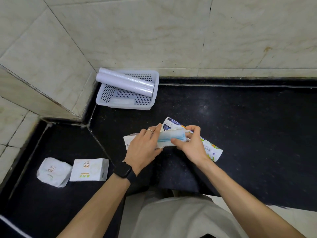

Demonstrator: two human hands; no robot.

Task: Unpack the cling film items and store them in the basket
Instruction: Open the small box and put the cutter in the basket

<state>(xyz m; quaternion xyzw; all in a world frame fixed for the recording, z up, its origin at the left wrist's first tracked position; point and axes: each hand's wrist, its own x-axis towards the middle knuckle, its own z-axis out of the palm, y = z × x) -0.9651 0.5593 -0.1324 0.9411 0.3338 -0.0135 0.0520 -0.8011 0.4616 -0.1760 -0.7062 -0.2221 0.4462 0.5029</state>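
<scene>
A long white cling film box (pixel 129 140) lies on the black counter in the middle of the view. My left hand (pixel 144 148) grips the box from above. My right hand (pixel 192 146) pinches a pale blue plastic piece (pixel 169 137) at the box's open right end. Under my right hand lies a printed cling film package (pixel 211 147), partly hidden. A white perforated basket (pixel 147 105) stands in the back corner. Two white cling film rolls (pixel 125 81) lie slanted across the basket's rim, and a clear piece lies on its floor.
Two white paper packs (pixel 89 170) (pixel 54 171) lie on the lower counter section at the left. Tiled walls close off the back and left. The black counter (pixel 240 134) stretches to the right. My light-clothed body is at the bottom edge.
</scene>
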